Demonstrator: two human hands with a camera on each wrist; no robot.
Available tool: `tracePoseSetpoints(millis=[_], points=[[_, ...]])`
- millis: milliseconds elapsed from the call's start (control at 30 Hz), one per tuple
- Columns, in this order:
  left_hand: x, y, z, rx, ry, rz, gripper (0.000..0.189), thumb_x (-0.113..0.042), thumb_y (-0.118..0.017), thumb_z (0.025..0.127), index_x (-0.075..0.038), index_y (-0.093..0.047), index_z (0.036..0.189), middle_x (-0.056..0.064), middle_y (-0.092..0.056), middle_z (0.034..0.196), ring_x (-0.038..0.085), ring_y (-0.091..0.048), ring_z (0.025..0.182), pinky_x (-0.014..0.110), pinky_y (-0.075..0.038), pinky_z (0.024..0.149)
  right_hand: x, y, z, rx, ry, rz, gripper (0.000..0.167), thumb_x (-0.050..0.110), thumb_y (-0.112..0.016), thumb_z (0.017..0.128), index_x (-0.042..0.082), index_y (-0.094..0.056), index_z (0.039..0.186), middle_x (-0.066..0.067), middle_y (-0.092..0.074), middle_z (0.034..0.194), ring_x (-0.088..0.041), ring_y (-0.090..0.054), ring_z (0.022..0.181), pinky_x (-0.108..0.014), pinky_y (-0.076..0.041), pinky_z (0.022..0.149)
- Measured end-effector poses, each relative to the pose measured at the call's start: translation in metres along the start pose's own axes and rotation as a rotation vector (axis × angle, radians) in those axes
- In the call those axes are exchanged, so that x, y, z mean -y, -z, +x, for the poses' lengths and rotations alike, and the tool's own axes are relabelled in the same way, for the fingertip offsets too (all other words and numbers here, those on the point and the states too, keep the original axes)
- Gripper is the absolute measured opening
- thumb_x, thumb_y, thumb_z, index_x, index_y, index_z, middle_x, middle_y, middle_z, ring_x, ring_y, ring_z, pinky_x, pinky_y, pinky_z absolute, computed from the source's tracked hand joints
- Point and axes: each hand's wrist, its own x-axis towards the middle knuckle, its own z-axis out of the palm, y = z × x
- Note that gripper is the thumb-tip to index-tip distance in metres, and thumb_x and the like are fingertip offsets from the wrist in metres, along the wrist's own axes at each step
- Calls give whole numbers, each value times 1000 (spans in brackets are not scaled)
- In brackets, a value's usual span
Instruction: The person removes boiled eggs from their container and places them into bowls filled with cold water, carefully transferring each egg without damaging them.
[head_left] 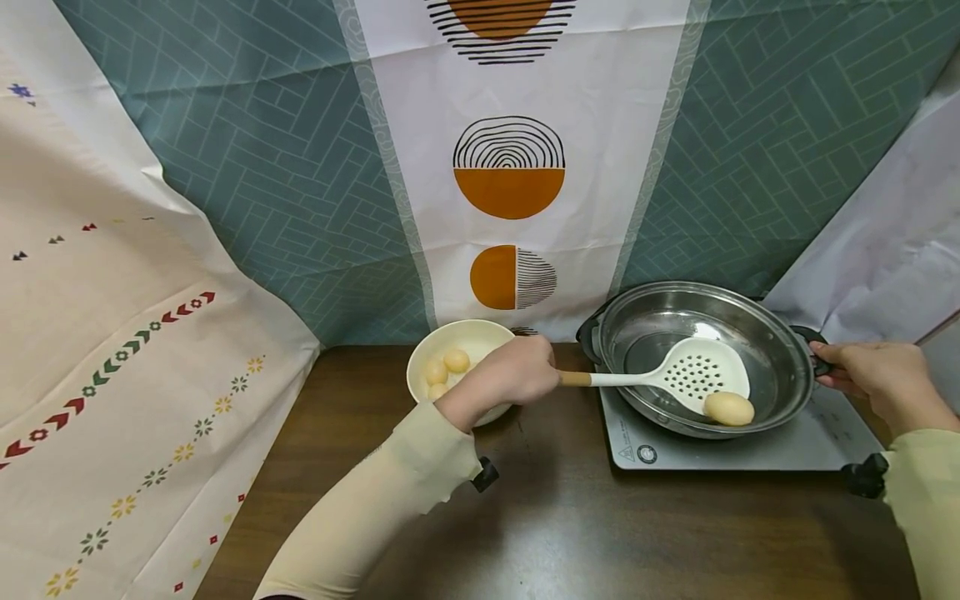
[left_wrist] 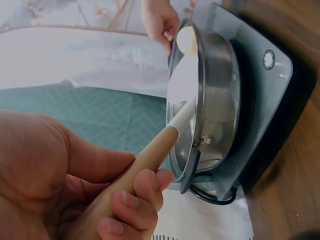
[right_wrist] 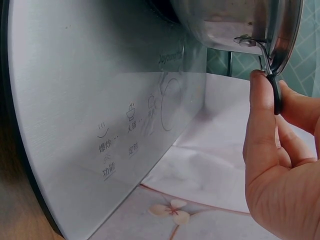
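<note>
My left hand [head_left: 517, 371] grips the wooden handle [left_wrist: 145, 155] of a white skimmer [head_left: 697, 371]. The skimmer's perforated head is over the inside of a steel pan [head_left: 675, 292], and a pale yellow, egg-shaped piece [head_left: 729, 408] sits at its near edge. With thumb and fingers my right hand [head_left: 873, 375] pinches the pan's black side handle [right_wrist: 276, 94]. Behind my left wrist stands a cream bowl [head_left: 431, 342] with several similar yellow pieces [head_left: 456, 360] in it, partly hidden by that hand.
Under the pan is a flat induction cooktop [head_left: 750, 454] with printed controls on its right side. The pan's other black handle [head_left: 588, 333] points left, toward the bowl. A patterned cloth [head_left: 300, 167] hangs behind the brown table [head_left: 525, 533].
</note>
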Motion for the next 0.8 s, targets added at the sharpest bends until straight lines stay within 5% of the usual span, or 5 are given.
tracePoseSetpoints(millis=[400,633,800], points=[[-27,-1,-8,-95,-22,266,8,-21,-56,82,-18,-58,75,-2,-57,68,16,-54,63,32,-42,48,2,0,-1,1,3,-4,26,36,-62,87,21,-59,65,10,-57,57,-7,-65,53,-30,-56,62],[-33,2,-4,-76,-51,268,13,-21,-58,82,-19,-60,70,-2,-56,64,17,-52,59,31,-41,48,3,0,-1,-10,4,-1,24,33,-60,88,18,-58,70,9,-57,56,-7,-65,52,-30,-56,62],[-28,1,1,-19,-17,156,14,-21,-56,85,-16,-61,72,-1,-54,64,17,-49,57,29,-41,49,4,-1,-3,-8,3,1,25,30,-61,88,18,-59,67,10,-57,56,-8,-65,52,-30,-56,61]])
